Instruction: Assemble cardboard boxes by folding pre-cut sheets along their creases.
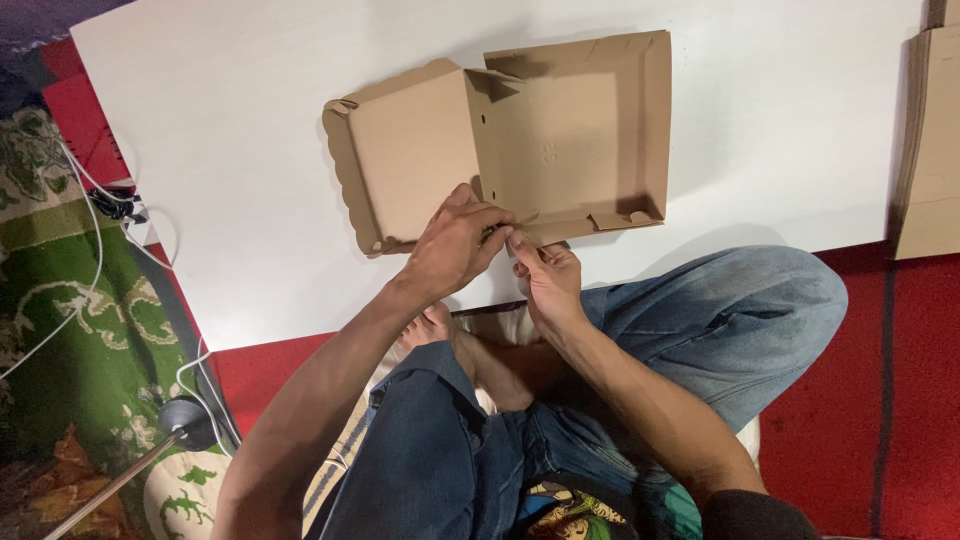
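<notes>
A brown cardboard box (520,130) lies open in the upper middle of the frame on a low white counter (230,170); its lid half, with a scalloped outer edge, spreads to the left, and its tray half, with walls folded up, to the right. Both hands meet at the near edge of the box, just below the fold between the two halves. The left hand (455,245) comes in from the lower left with its fingers curled over the edge, pinching the cardboard there; the right hand (548,280) sits just beside it, its thumb and forefinger closed on a small flap at the same edge — the fingertips of the two hands are almost touching.

Below the counter, in the lower middle of the frame, the person's crossed legs in blue jeans (720,320) fill the view, with a bare foot (440,325) showing between them. A stack of flat cardboard (930,150) lies at the right edge of the frame; a red mat (880,400) lies under the counter; a green patterned rug (70,330) with white cables (95,230) lies at the left.
</notes>
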